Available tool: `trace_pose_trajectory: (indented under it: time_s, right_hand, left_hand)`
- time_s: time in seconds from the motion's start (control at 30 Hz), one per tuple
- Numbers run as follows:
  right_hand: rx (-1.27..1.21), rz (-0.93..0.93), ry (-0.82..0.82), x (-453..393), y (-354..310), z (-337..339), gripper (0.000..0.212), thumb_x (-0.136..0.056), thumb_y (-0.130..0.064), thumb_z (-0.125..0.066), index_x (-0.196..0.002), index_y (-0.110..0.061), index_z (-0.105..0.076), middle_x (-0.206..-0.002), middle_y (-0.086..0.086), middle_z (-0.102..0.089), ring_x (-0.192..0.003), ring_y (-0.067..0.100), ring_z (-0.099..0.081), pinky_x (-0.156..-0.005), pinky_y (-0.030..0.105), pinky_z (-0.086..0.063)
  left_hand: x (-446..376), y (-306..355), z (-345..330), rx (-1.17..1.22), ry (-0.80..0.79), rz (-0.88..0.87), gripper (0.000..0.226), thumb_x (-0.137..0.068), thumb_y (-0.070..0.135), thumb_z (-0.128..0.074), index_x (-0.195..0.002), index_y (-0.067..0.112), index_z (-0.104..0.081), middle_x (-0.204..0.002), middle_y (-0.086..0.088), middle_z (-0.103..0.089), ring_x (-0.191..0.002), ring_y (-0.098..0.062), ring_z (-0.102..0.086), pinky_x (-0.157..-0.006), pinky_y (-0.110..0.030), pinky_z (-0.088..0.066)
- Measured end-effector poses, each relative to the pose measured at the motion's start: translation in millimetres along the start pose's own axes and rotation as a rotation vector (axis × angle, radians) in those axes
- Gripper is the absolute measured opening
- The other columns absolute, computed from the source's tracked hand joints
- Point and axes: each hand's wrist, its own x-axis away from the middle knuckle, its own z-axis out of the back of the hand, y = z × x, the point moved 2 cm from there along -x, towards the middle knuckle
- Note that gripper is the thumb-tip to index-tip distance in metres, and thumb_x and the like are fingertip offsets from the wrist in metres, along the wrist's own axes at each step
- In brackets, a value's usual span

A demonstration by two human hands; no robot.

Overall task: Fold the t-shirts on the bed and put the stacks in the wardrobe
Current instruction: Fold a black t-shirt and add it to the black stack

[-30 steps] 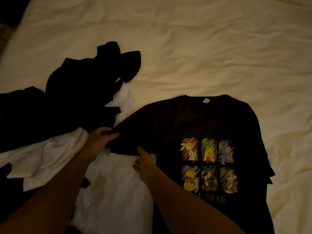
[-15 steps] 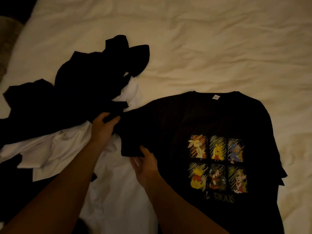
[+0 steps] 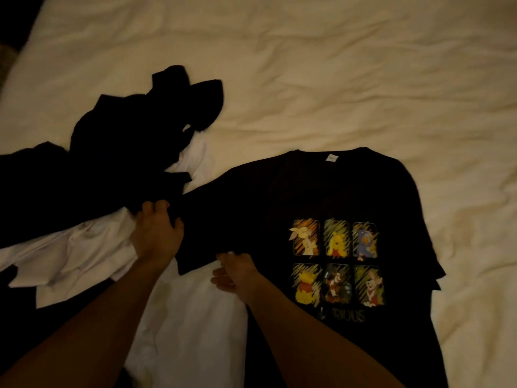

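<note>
A black t-shirt (image 3: pixel 321 191) with six cartoon pictures on its chest lies face up on the bed, collar away from me. Its left sleeve is stretched out toward the left. My left hand (image 3: pixel 156 233) grips the end of that sleeve. My right hand (image 3: pixel 237 273) pinches the sleeve's lower edge near the armpit. A white t-shirt (image 3: pixel 181 331) lies spread under both forearms. To the left sits a crumpled pile of black garments (image 3: pixel 112 163) on top of more white cloth (image 3: pixel 84 247).
The cream bed sheet (image 3: pixel 335 65) is wrinkled and stretches across the far and right side. The bed's dark left edge (image 3: pixel 11 29) shows at the upper left corner.
My left hand shifted its hold along the sleeve end and now grips it from above. My right hand stayed at the sleeve's lower edge. The sleeve lies flatter.
</note>
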Motion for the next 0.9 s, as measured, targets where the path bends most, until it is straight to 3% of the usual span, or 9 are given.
trace_pose_trajectory:
  time_s: [0.13,0.3,0.4,0.57,0.63,0.67,0.77,0.83,0.9]
  right_hand:
    - [-0.017,0.116,0.018,14.7,-35.1,80.7,0.016,-0.102,-0.025,-0.050,-0.098,-0.010,-0.056,-0.076,0.005,-0.060,-0.059,0.013,-0.058,-0.052,0.021,-0.048]
    - [-0.106,0.172,0.082,31.1,-58.2,200.6,0.022,-0.103,-0.016,-0.047,-0.082,-0.009,-0.052,-0.069,0.006,-0.054,-0.043,0.008,-0.055,-0.044,0.018,-0.042]
    - [-0.146,0.230,0.266,36.2,-53.3,274.7,0.013,-0.101,-0.020,-0.052,-0.096,-0.008,-0.054,-0.072,0.006,-0.060,-0.050,0.011,-0.060,-0.046,0.019,-0.048]
    - [-0.074,0.375,0.675,45.8,-36.1,397.2,0.020,-0.098,-0.028,-0.055,-0.092,-0.009,-0.058,-0.087,0.010,-0.065,-0.080,0.027,-0.064,-0.074,0.043,-0.053]
    - [0.033,0.318,0.865,48.0,-28.6,441.0,0.026,-0.095,-0.032,-0.056,-0.105,-0.009,-0.055,-0.103,0.010,-0.062,-0.093,0.029,-0.061,-0.081,0.041,-0.052]
    - [0.085,0.255,0.879,43.0,-23.5,459.1,0.035,-0.094,-0.037,-0.057,-0.112,-0.008,-0.052,-0.112,0.011,-0.057,-0.101,0.032,-0.059,-0.087,0.042,-0.051]
    - [0.114,0.103,0.650,16.6,-11.5,497.5,0.052,-0.088,-0.046,-0.065,-0.115,-0.005,-0.048,-0.108,0.013,-0.051,-0.102,0.033,-0.056,-0.082,0.039,-0.047]
    - [0.035,0.130,0.444,-0.8,-5.8,506.8,0.035,-0.088,-0.034,-0.070,-0.095,-0.004,-0.053,-0.088,0.009,-0.054,-0.086,0.028,-0.057,-0.071,0.036,-0.046]
    - [0.093,0.157,0.356,-8.8,-3.7,508.0,0.021,-0.089,-0.019,-0.068,-0.081,-0.004,-0.056,-0.080,0.010,-0.055,-0.079,0.026,-0.056,-0.068,0.035,-0.043]
  left_hand:
    - [8.1,63.7,-5.2,0.080,-0.068,-0.102,0.022,-0.094,0.030,-0.060,-0.106,0.012,-0.062,-0.112,-0.015,-0.060,-0.099,-0.037,-0.059,-0.072,-0.039,-0.045]
    - [29.9,173.1,-22.1,0.137,-0.267,-0.243,0.013,-0.095,0.035,-0.056,-0.095,0.024,-0.064,-0.095,-0.005,-0.066,-0.087,-0.030,-0.062,-0.070,-0.037,-0.052]
    - [60.1,244.3,-37.4,0.104,-0.300,-0.320,0.013,-0.096,0.038,-0.055,-0.092,0.029,-0.064,-0.084,0.000,-0.064,-0.081,-0.026,-0.063,-0.066,-0.034,-0.053]
    - [110.7,331.7,-81.7,0.151,-0.444,-0.565,0.008,-0.099,0.030,-0.056,-0.093,0.028,-0.062,-0.088,-0.003,-0.065,-0.078,-0.025,-0.060,-0.068,-0.041,-0.053]
    - [127.8,358.5,-100.9,0.210,-0.565,-0.659,0.007,-0.100,0.026,-0.055,-0.096,0.028,-0.061,-0.088,-0.003,-0.066,-0.075,-0.025,-0.060,-0.071,-0.045,-0.053]
    - [135.7,372.2,-108.5,0.229,-0.624,-0.674,0.007,-0.100,0.025,-0.055,-0.099,0.025,-0.062,-0.087,-0.001,-0.064,-0.075,-0.023,-0.060,-0.072,-0.044,-0.054]
    - [150.9,404.9,-133.6,0.241,-0.662,-0.663,0.013,-0.099,0.029,-0.056,-0.109,0.023,-0.060,-0.086,0.005,-0.060,-0.076,-0.019,-0.060,-0.072,-0.041,-0.055]
    - [160.4,418.5,-149.8,0.239,-0.702,-0.636,0.016,-0.099,0.030,-0.056,-0.113,0.022,-0.058,-0.090,0.004,-0.060,-0.080,-0.020,-0.060,-0.076,-0.042,-0.055]
    - [166.5,425.6,-161.0,0.233,-0.723,-0.598,0.018,-0.099,0.029,-0.057,-0.114,0.019,-0.058,-0.093,0.001,-0.061,-0.083,-0.020,-0.060,-0.078,-0.039,-0.053]
